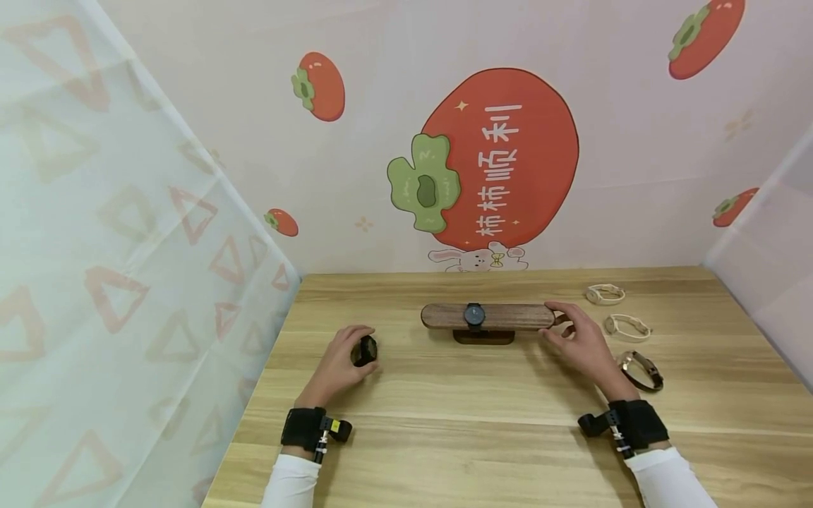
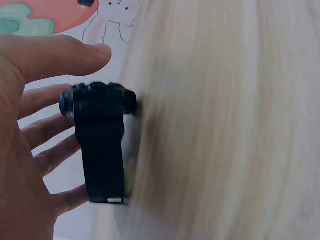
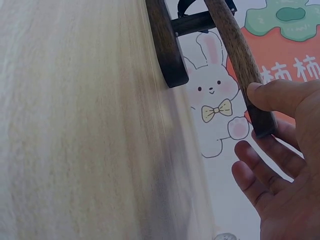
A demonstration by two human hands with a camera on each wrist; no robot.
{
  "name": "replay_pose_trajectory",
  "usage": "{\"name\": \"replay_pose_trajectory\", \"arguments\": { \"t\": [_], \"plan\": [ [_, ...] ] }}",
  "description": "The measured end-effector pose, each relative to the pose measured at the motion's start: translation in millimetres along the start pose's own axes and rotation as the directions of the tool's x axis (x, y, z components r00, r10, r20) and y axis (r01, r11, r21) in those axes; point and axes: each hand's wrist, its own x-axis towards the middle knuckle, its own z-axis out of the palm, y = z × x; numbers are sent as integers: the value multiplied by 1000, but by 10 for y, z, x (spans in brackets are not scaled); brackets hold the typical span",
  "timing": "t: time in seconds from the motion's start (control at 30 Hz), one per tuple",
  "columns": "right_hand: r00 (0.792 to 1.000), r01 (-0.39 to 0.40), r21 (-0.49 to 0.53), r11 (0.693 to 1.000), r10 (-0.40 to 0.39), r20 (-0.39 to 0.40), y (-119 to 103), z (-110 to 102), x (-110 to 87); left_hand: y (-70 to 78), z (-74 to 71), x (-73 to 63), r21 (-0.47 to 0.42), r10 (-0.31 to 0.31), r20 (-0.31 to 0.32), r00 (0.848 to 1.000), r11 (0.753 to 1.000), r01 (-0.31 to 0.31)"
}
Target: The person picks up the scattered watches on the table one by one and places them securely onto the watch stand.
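A black chunky wristwatch (image 1: pixel 365 351) is near the table's left side, its strap (image 2: pixel 102 165) showing in the left wrist view. My left hand (image 1: pixel 343 358) curves around this watch with a gap between thumb and forefinger. The thumb is apart from the watch case, and the other fingers lie behind it. My right hand (image 1: pixel 581 342) pinches the right end of a wooden watch stand's bar (image 1: pixel 517 317), thumb on one face and fingertips behind. Strapped around the bar is a dark round-faced watch (image 1: pixel 474 315). The stand's dark base (image 1: pixel 484 337) is below.
To the right of the stand, a white watch (image 1: pixel 605 293), another pale watch (image 1: pixel 627 327) and a dark-strapped watch (image 1: pixel 641 371) lie on the wooden table (image 1: pixel 457 451). A wall covering (image 1: pixel 356 169) printed with persimmons rises behind the table.
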Motion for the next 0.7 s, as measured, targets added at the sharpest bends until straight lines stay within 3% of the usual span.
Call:
{"name": "replay_pose_trajectory", "arguments": {
  "t": [0.13,0.7],
  "plan": [
    [1000,4,8,1000,-4,-2,-14,5,2,-40,-11,-38,-21,-36,39,999,999,37],
    [1000,-2,-10,1000,2,-1,-11,4,-13,-15,-64,-57,-21,-116,73,991,993,118]
  ]
}}
